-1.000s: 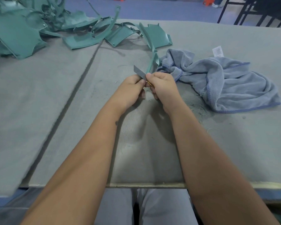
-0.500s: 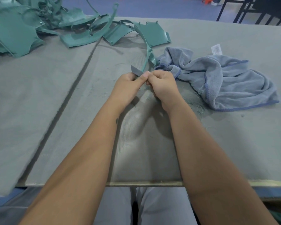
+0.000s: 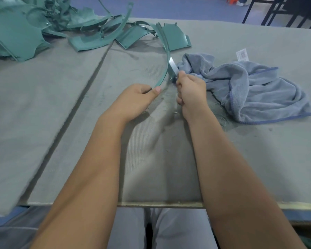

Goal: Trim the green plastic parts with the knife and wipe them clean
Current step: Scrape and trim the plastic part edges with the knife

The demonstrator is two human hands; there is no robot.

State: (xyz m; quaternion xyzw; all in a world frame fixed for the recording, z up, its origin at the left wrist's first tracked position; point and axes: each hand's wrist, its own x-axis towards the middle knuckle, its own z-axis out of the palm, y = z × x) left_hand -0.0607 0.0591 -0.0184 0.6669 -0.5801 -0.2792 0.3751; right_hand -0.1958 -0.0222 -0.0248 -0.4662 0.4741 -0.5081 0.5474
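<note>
Grey felt table (image 3: 241, 159), blue floor (image 3: 187, 8)

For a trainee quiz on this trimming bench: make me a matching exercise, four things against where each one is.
Things:
1. knife
2. curved green strip
3. blue towel
4. pile of green parts

Places:
A. far left of the table
B. gripped in the right hand
C. lying right of the hands
D. near end pinched by the left hand

Pairs: 1-B, 2-D, 3-C, 4-A
</note>
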